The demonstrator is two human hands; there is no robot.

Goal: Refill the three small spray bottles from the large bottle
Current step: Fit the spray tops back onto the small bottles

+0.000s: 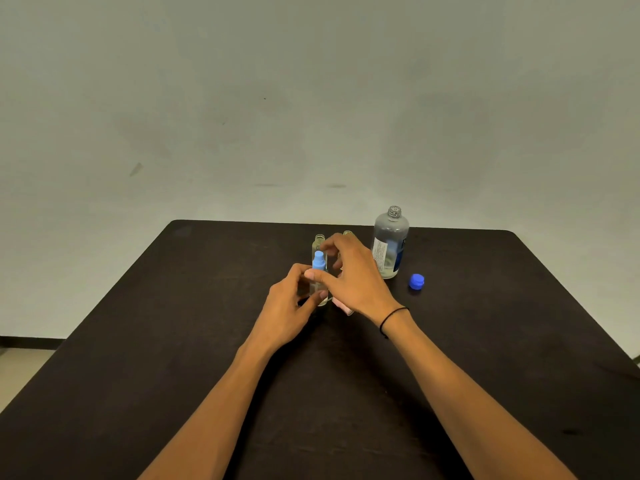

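A small clear spray bottle (319, 289) with a light-blue spray head (319, 260) stands at the table's middle. My left hand (289, 299) grips its body. My right hand (349, 271) pinches the blue head with thumb and fingers. Behind them stand two more small clear bottles, one (319, 242) on the left and one (348, 233) mostly hidden by my right hand, both without tops. The large clear bottle (389, 244) stands uncapped to the right, with little liquid in it. Its blue cap (416, 281) lies on the table beside it.
A pale pink object (344, 308) lies partly hidden under my right hand. The dark table (173, 341) ends at a plain wall behind the bottles.
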